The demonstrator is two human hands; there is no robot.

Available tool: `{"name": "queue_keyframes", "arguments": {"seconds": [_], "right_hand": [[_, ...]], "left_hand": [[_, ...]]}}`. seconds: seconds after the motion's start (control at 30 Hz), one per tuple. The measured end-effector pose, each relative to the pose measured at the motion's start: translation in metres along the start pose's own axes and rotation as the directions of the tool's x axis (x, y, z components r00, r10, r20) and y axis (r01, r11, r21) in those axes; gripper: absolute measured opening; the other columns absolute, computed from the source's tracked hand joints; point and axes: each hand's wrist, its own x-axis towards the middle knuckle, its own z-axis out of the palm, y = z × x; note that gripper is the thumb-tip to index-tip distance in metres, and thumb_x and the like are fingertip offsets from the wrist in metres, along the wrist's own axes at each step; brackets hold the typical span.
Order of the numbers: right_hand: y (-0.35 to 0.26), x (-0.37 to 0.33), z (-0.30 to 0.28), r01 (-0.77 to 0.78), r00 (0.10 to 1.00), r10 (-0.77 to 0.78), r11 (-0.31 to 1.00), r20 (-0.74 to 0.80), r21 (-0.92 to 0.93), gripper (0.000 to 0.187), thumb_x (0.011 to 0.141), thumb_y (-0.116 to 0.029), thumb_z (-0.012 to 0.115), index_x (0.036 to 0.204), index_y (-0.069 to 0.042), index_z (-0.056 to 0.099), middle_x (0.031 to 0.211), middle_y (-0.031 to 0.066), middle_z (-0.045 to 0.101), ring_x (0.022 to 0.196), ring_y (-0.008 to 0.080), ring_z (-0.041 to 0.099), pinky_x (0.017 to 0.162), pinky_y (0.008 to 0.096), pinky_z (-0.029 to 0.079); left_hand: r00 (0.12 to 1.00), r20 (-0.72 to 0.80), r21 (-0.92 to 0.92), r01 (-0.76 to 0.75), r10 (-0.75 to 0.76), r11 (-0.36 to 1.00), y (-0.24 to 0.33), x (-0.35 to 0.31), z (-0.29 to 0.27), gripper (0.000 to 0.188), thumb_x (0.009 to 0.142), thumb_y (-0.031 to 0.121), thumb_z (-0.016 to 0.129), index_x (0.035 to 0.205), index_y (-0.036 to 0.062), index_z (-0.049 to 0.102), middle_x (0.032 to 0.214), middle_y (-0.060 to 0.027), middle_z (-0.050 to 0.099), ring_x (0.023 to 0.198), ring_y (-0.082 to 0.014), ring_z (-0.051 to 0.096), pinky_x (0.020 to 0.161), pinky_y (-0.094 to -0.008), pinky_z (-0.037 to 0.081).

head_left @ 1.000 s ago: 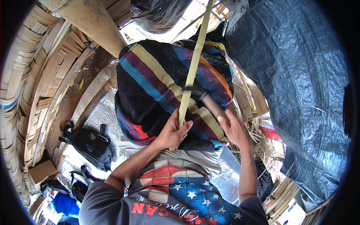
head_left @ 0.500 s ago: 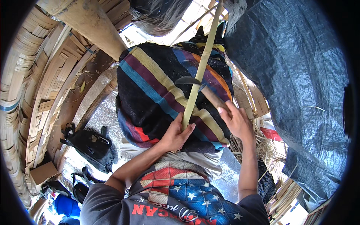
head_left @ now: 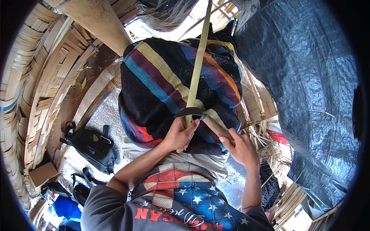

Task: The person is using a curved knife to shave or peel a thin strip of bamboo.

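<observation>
A long pale bamboo strip (head_left: 197, 73) runs up and away from my lap, over a black cloth with coloured stripes (head_left: 150, 82). My left hand (head_left: 180, 133) is closed around its lower part, and a short end pokes out below the fist. In my right hand (head_left: 244, 150) is the wooden handle of a sickle (head_left: 216, 127). Its dark curved blade lies across the strip, just above my left thumb. Whether the edge bites into the strip cannot be seen.
A blue-grey tarp (head_left: 300, 88) hangs along the right side. Woven bamboo wall (head_left: 50, 81) and a thick bamboo pole (head_left: 94, 19) stand at the left. A black mesh bag (head_left: 92, 148) lies left of my lap, and loose shavings (head_left: 269, 150) gather at the right.
The sickle has come down the strip toward me and now sits close to my left hand. The strip's far end has swung left, and more of its near end shows below my left fist.
</observation>
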Motion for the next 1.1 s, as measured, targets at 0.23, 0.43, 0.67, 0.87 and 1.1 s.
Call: {"name": "queue_keyframes", "arguments": {"seconds": [0.23,0.43,0.67,0.87,1.1], "right_hand": [[0.005,0.003,0.014,0.166,0.967,-0.177,0.983,-0.182,-0.075,0.042,0.103,-0.051,0.058,0.11,-0.009,0.058,0.076,0.0233,0.069,0.075,0.0482,0.068,0.063,0.0576,0.051],[-0.005,0.003,0.007,0.018,0.998,-0.021,0.999,-0.064,-0.043,0.044,0.102,-0.055,0.056,0.123,-0.016,0.059,0.092,0.0246,0.068,0.09,0.0484,0.064,0.076,0.0574,0.051],[0.023,0.03,0.012,0.067,0.991,-0.074,0.995,-0.108,-0.068,0.048,0.103,-0.056,0.054,0.128,-0.015,0.057,0.091,0.0269,0.07,0.091,0.05,0.067,0.074,0.0576,0.052],[0.036,0.039,0.007,-0.077,0.951,0.071,0.997,-0.302,-0.009,0.055,0.103,-0.059,0.051,0.138,-0.017,0.054,0.103,0.0303,0.065,0.096,0.0522,0.065,0.077,0.0585,0.051],[0.002,0.01,0.001,0.067,0.997,-0.069,0.997,-0.039,-0.044,0.042,0.101,-0.054,0.057,0.114,-0.014,0.059,0.076,0.0208,0.065,0.076,0.0462,0.066,0.066,0.0564,0.049]], "left_hand": [[0.999,-0.029,-0.005,-0.041,0.041,0.999,-0.006,-0.003,-0.001,0.037,0.107,0.009,0.057,0.138,0.0039,0.04,0.067,0.0015,0.046,0.04,-0.0066,0.043,0.034,-0.0255,0.039],[0.998,-0.034,0.024,-0.045,0.046,0.999,-0.007,-0.005,-0.003,0.042,0.101,-0.003,0.058,0.138,0.0049,0.039,0.076,0.0009,0.048,0.042,-0.0067,0.045,0.034,-0.0253,0.04],[0.999,-0.035,-0.05,-0.041,0.04,0.998,-0.005,-0.008,0.005,0.045,0.098,-0.001,0.06,0.137,0.0045,0.038,0.08,0.0011,0.049,0.042,-0.006,0.044,0.035,-0.0245,0.037],[0.999,-0.03,-0.008,-0.028,0.028,1.0,0.002,-0.001,0.005,0.034,0.1,-0.002,0.057,0.125,0.0028,0.034,0.066,0.0017,0.046,0.037,-0.0073,0.043,0.032,-0.0254,0.038],[0.997,-0.073,0.045,0.001,0.002,0.999,-0.011,-0.003,0.0,0.044,0.102,0.003,0.058,0.14,0.0054,0.036,0.076,0.0014,0.048,0.041,-0.0066,0.044,0.034,-0.0247,0.038]]}}
